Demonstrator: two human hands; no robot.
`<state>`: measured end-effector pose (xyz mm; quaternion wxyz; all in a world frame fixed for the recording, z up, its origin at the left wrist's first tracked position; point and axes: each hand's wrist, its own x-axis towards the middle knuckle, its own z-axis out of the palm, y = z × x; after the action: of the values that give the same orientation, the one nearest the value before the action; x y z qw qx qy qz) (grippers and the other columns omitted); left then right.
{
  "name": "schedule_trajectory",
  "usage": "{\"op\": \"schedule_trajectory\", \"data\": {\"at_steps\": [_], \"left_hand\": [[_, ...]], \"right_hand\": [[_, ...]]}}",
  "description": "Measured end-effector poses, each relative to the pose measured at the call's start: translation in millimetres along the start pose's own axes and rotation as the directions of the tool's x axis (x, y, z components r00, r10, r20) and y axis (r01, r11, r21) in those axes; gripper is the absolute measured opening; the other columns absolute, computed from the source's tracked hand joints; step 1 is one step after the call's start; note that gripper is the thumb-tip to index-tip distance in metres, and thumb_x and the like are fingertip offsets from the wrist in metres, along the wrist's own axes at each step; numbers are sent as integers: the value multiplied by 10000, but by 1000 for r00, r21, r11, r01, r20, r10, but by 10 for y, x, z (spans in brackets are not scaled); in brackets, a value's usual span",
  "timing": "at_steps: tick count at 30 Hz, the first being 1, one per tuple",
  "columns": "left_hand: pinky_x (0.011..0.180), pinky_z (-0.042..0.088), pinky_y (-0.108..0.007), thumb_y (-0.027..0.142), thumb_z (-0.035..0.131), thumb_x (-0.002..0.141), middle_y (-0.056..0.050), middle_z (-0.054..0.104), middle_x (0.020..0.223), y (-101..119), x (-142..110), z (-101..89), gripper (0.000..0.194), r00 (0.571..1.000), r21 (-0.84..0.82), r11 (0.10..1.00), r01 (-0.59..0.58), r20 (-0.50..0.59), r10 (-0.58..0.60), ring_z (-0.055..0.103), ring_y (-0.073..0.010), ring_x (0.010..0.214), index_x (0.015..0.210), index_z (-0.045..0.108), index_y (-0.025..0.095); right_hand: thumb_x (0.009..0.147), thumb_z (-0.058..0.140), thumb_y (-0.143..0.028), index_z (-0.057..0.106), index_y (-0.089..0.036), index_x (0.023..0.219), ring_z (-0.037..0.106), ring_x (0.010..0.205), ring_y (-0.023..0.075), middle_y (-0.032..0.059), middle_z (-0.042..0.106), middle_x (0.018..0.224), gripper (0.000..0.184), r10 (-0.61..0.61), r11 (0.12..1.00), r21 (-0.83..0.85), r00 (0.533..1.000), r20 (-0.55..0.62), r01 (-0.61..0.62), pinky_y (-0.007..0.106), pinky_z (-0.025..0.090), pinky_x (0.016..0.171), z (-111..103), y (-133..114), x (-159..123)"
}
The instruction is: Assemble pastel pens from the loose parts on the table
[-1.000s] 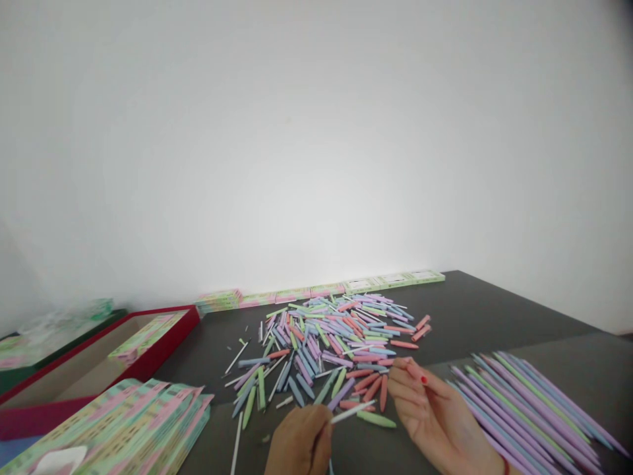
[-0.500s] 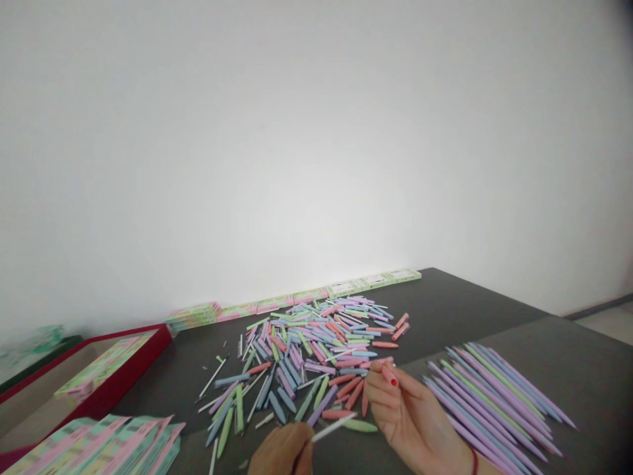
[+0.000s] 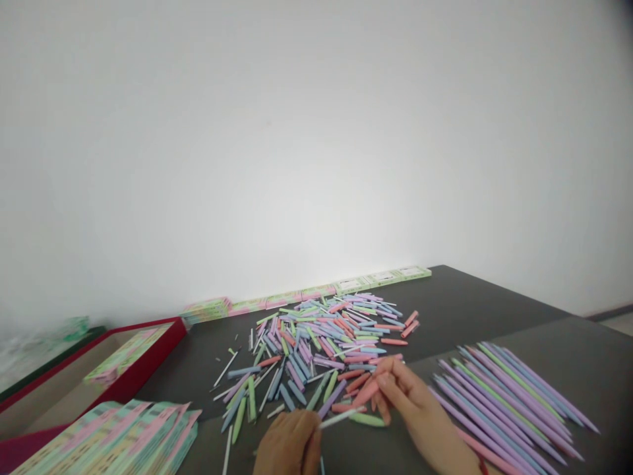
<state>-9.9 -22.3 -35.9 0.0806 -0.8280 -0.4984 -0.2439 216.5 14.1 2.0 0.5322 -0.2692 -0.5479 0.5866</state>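
Observation:
My left hand (image 3: 289, 442), at the bottom centre, has its fingers closed on a thin white pen refill (image 3: 341, 418) that sticks out to the right. To its right, my right hand (image 3: 413, 402) pinches a coral pen barrel piece (image 3: 366, 393) between thumb and fingers. That piece tapers toward the lower left, above the tip of the refill but apart from it. A green barrel piece (image 3: 368, 419) lies on the table just below. Behind both hands spreads a loose pile of pastel pen parts (image 3: 316, 336) with white refills among them.
Long pastel pens (image 3: 509, 402) lie side by side on the dark table (image 3: 475, 303) at right. Fanned printed packets (image 3: 109, 439) lie at lower left, beside a red box (image 3: 158, 343) holding more. Flat printed boxes (image 3: 351, 285) line the white wall.
My right hand has turned over and moved slightly down, so the coral piece now points lower left instead of showing its open end. My left hand still holds the refill. The view has shifted slightly.

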Motion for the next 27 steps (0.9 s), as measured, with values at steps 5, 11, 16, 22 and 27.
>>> {"op": "schedule_trajectory", "data": {"at_steps": [5,11,16,22,27], "left_hand": [[602,419,-267,168,377,907,-5,635,709,51,44,-46,193,999,19,1000,10,34,-11,594,-175,641,767,495,229],[610,418,-250,187,361,928,-4,619,708,50,32,-88,213,992,-46,991,123,31,-122,588,-165,666,769,498,221],[616,419,-246,190,374,920,-4,615,705,38,34,-69,203,993,-43,992,120,27,-119,587,-165,668,762,497,222],[602,416,-239,180,379,912,-4,618,694,56,44,-71,205,994,-32,993,113,14,-112,585,-162,652,749,497,222],[589,413,-235,169,393,901,-2,619,684,67,51,-81,200,993,-26,993,114,1,-114,584,-159,638,734,491,222]], "right_hand": [[920,499,-413,553,-202,867,479,570,129,6,639,736,224,-29,969,-245,999,37,37,266,393,588,-28,62,-44],[898,492,-495,530,-213,769,453,511,130,-53,489,559,312,-103,970,-231,987,-119,73,260,375,551,-129,-3,19],[912,478,-471,545,-210,788,445,550,134,-36,506,605,296,-59,945,-324,997,-58,37,263,356,564,-113,58,-25],[916,471,-465,560,-204,805,459,545,134,-31,524,615,298,-70,949,-313,995,-72,44,271,366,579,-137,124,-28],[915,464,-481,560,-210,803,465,546,140,-35,520,589,308,-62,951,-308,994,-87,32,271,367,584,-167,147,-11]]}}
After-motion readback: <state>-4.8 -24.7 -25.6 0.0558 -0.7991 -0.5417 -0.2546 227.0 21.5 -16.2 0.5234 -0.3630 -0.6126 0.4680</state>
